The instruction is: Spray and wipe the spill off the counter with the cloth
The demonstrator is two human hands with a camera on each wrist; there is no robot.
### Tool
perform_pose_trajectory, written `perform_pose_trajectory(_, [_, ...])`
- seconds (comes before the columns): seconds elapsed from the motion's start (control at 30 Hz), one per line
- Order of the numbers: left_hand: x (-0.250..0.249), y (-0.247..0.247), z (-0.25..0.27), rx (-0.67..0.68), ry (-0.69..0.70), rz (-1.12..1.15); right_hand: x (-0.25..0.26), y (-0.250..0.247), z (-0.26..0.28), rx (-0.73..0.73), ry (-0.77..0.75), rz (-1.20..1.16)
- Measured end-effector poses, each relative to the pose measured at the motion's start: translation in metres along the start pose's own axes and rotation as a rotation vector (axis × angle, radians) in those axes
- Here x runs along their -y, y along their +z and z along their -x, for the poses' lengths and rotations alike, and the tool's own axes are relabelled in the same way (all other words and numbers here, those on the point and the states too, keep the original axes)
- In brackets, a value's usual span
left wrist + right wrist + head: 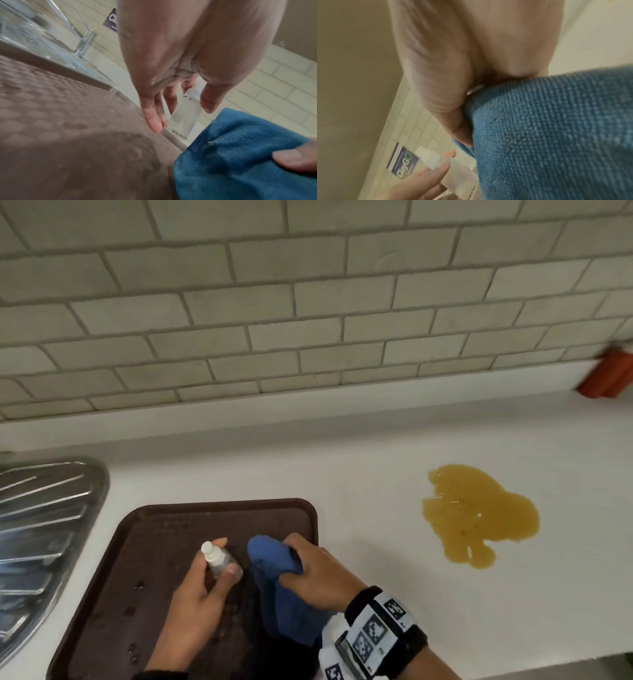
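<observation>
A yellow-brown spill [478, 513] lies on the white counter [376, 460], to the right of a brown tray [144, 559]. Over the tray my left hand [205, 580] holds a small clear spray bottle [219, 561] with a white cap, thumb and fingers round it; the left wrist view shows the bottle [184, 115] between the fingers. Beside it my right hand [318, 573] grips a bunched blue cloth [284, 594], which hangs down over the tray. The cloth [556, 135] fills the right wrist view, with the bottle [433, 158] at lower left.
A steel sink drainboard [37, 525] lies left of the tray, with a tap [82, 40] behind it. A tiled wall [308, 302] runs along the back. An orange object [609, 374] sits at the far right by the wall. Droplets dot the tray.
</observation>
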State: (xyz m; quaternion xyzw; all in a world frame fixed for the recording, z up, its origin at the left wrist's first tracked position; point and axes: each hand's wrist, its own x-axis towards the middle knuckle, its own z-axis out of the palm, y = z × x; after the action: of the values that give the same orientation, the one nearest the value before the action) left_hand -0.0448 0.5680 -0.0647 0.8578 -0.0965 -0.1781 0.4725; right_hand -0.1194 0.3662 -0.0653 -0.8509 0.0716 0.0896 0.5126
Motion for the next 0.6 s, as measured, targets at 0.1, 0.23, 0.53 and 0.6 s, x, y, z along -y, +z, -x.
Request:
perform_pose_trajectory(0.1, [-0.026, 0.024, 0.018, -0.018, 0.055, 0.019, -0.01, -0.019, 0.023, -0.035, -0.004, -0.07])
perform_pose_trajectory(0.23, [-0.056, 0.063, 0.04, 0.005, 0.113, 0.056, -0.026, -0.051, 0.055, -0.13, 0.028, -0.154])
perform_pose_trajectory(0.53, [-0.085, 0.176, 0.087, 0.081, 0.124, 0.107, -0.107, -0.125, 0.141, -0.214, 0.175, -0.167])
perform_pose_trajectory(0.6, [-0.082, 0.184, 0.086, 0.081, 0.108, 0.139, -0.113, -0.127, 0.141, -0.209, 0.208, -0.169])
